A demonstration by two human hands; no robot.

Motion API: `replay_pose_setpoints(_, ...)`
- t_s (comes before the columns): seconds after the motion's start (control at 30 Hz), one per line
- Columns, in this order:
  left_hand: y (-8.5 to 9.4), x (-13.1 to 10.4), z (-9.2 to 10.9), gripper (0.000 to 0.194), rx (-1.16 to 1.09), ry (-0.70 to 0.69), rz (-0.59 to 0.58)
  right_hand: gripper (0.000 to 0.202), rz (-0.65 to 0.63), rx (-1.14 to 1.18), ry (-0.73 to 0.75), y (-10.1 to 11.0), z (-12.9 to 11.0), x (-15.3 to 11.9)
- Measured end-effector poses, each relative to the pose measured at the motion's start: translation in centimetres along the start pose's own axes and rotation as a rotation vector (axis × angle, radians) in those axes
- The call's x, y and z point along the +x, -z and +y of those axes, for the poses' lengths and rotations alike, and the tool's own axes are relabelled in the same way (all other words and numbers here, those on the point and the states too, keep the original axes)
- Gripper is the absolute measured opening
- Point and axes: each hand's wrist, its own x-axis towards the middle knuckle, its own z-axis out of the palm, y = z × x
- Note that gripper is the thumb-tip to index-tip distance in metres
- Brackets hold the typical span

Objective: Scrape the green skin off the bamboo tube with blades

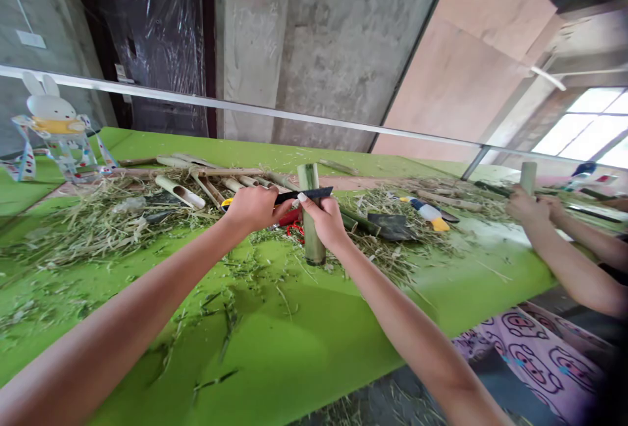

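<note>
My left hand (252,207) is wrapped round the handle of a knife, whose dark blade (318,194) points right, across the upper part of an upright bamboo tube (314,243). A bit of yellow shows at the handle's near end. Round the tube's right side closes my right hand (328,222), its thumb touching the blade. The tube is pale green with a darker bottom edge. Just behind my hands lies something red (293,220), partly hidden by the tube.
Shavings (98,223) and several cut bamboo pieces (180,192) are strewn over the green table (275,354). A dark flat blade (392,226) and a blue, white and yellow item (432,213) lie right. A rabbit-shaped cup (53,118) stands left. Another person's hands (530,203) hold bamboo at right.
</note>
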Motion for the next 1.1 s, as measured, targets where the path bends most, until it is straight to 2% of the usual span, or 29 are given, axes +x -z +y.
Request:
replay_pose_setpoints(0.23,-0.2,0.4,-0.4,0.061,-0.024,0.025,0.019,0.032,0.052,0.003,-0.019,-0.4,0.2,-0.1)
replay_pose_setpoints(0.33,-0.1,0.6,-1.0,0.061,-0.024,0.051,0.036,0.034,-0.013,0.020,-0.057,-0.4,0.6,0.2)
replay_pose_setpoints(0.47,1.2,0.7,-1.9,0.061,-0.036,0.122,0.115,0.041,-0.094,0.128,-0.144,-0.4,1.2,0.5)
replay_pose_setpoints(0.53,1.6,0.6,-2.0,0.061,-0.057,0.096,0.134,0.046,-0.121,0.200,-0.161,-0.3,1.3,0.6)
replay_pose_setpoints(0.6,1.5,0.5,-1.7,0.061,-0.064,0.040,0.099,0.047,-0.128,0.274,-0.178,-0.2,1.3,0.7)
replay_pose_setpoints(0.77,-0.3,0.3,-0.8,0.061,-0.030,-0.063,-0.023,0.041,-0.100,0.328,-0.172,0.1,1.1,0.6)
replay_pose_setpoints(0.97,-0.9,0.3,-0.6,0.058,0.009,-0.073,-0.035,0.032,-0.156,0.367,-0.121,0.1,1.5,0.7)
replay_pose_setpoints(1.1,-0.8,0.4,-0.4,0.057,0.023,-0.051,-0.019,0.027,-0.136,0.312,-0.032,0.3,1.6,0.9)
